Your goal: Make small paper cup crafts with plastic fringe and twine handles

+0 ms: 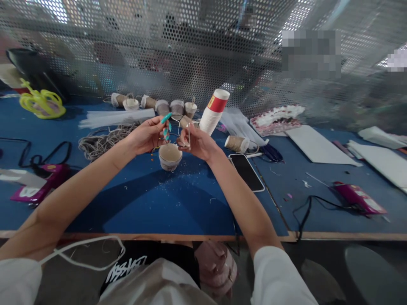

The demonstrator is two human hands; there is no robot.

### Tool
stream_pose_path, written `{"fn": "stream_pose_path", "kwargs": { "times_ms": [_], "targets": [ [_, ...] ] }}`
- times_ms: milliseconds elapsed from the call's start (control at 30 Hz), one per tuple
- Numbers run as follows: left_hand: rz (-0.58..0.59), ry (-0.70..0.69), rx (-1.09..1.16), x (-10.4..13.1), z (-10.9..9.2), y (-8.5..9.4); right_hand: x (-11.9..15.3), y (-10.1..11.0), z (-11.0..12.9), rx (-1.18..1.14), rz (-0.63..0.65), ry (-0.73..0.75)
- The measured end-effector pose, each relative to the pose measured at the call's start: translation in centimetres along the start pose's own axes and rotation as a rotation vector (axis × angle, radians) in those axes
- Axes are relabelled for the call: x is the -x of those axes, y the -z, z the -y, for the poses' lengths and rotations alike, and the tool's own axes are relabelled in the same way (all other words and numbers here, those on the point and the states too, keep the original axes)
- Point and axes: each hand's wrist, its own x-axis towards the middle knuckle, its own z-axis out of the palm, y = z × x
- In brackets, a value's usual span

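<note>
My left hand [151, 133], with long teal nails, is raised over the blue table, its fingers pinched together on something too small to make out, perhaps cord. To its right my right hand [197, 141] has its fingers curled, with a thin pale strand or stick [189, 136] between them. Just below and between both hands stands an upright cup [170, 157], open at the top and wrapped on the outside. Small white scraps lie on the table around it.
Behind the hands are wrapped cups [162, 107], stacked paper cups [213, 112] and grey cord [98, 144]. A phone [246, 171] lies right. Purple glue guns [359, 198] sit at both sides; a yellow crown-like piece [43, 103] stands far left. Perforated metal rises behind.
</note>
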Motion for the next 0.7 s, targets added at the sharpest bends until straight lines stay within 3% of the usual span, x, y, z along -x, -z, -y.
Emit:
{"fn": "stream_pose_path", "kwargs": {
  "times_ms": [167, 433, 700],
  "targets": [
    [-0.02, -0.068, -0.121, -0.2, -0.3, 0.3, 0.2, 0.2, 0.2, 0.142, 0.015, 0.065],
    [0.013, -0.24, -0.433, -0.5, -0.5, 1.4, 0.0, 0.7, 0.4, 0.459, -0.262, 0.076],
    [0.094, -0.144, -0.654, -0.6, -0.3, 3.1, 0.1, 0.3, 0.4, 0.499, -0.221, -0.008]
  ]
}}
